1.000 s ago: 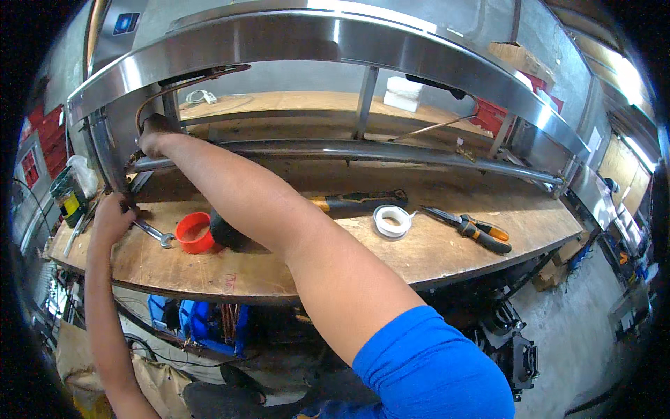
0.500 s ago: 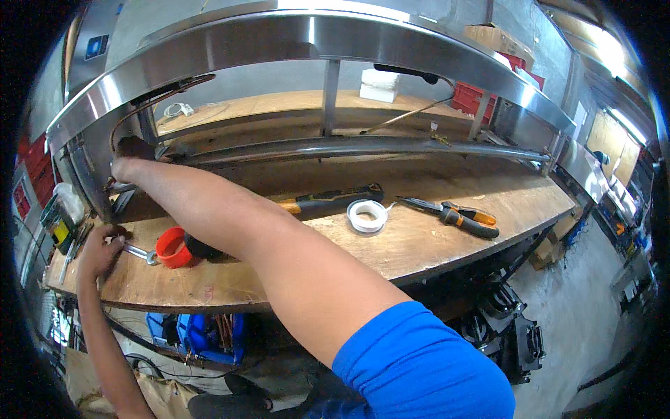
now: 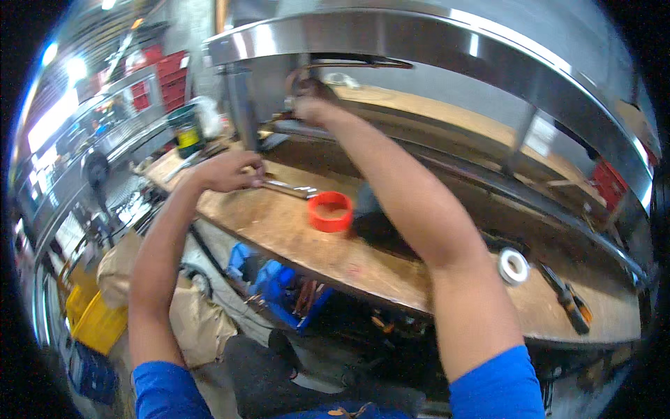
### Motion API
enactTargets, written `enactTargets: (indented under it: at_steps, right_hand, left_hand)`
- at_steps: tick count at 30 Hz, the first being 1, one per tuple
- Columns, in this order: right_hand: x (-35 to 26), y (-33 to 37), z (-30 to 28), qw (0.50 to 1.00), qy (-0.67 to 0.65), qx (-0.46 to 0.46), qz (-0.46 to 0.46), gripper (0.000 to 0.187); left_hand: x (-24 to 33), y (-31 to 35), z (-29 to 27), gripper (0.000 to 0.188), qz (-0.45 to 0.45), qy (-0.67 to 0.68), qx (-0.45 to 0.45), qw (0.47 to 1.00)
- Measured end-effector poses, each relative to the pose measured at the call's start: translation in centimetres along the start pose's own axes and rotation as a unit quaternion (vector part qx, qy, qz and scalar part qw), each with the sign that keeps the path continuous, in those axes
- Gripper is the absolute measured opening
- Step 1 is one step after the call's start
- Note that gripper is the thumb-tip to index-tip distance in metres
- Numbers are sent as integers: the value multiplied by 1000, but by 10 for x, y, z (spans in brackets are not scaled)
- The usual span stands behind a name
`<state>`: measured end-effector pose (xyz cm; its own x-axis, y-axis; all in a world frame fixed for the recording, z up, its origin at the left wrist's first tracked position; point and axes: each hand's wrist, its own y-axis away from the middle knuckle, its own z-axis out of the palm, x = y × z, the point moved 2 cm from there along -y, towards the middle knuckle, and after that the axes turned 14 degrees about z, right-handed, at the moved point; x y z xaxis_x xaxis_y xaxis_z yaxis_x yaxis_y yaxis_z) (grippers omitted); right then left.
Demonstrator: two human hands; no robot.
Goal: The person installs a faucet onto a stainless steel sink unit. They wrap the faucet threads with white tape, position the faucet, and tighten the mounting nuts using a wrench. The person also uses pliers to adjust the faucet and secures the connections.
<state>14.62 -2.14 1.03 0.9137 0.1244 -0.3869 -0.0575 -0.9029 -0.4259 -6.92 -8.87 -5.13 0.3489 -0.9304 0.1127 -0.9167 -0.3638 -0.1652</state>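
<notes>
My left hand [image 3: 234,171] is over the left part of the wooden bench top, its fingers closed on the end of a metal wrench [image 3: 289,188] lying nearly flat. Just beyond the wrench's far end stands a red plastic ring [image 3: 330,211]. My right hand [image 3: 310,101] reaches up to the left end of a metal pipe [image 3: 293,130], beside a thin bent tube [image 3: 349,65] under the steel frame. Blur and the wrist hide what its fingers do. A dark object [image 3: 377,220] lies partly covered by my right forearm.
A white tape roll [image 3: 513,266] and orange-and-black pliers [image 3: 567,299] lie at the right on the bench. The steel frame [image 3: 335,35] spans above. A dark green container [image 3: 185,130] stands at the left end; blue bins [image 3: 279,283] sit below the front edge.
The view has swung left, so the bench things appear further right. My left hand still holds the wrench, and my right hand remains at the pipe's left end.
</notes>
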Motion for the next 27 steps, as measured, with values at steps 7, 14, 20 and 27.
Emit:
enactTargets:
  at_steps: [7, 14, 20, 27]
  right_hand:
    - [-44, 74, -73, 985, -45, -100, -132, 34]
    - [-71, 89, -72, 959, -2, 41, -281, 23]
    - [-25, 80, -90, 964, -228, -106, -88, 17]
    - [-17, 92, -99, 970, -99, -102, -197, 17]
  left_hand:
    - [67, 30, -89, 18, -16, -8, 241, 970]
    - [103, -2, -111, 25, 53, -131, 366, 920]
    - [21, -40, -74, 52, 12, 297, 497, 815]
    - [-51, -94, -22, 54, -106, 286, 400, 864]
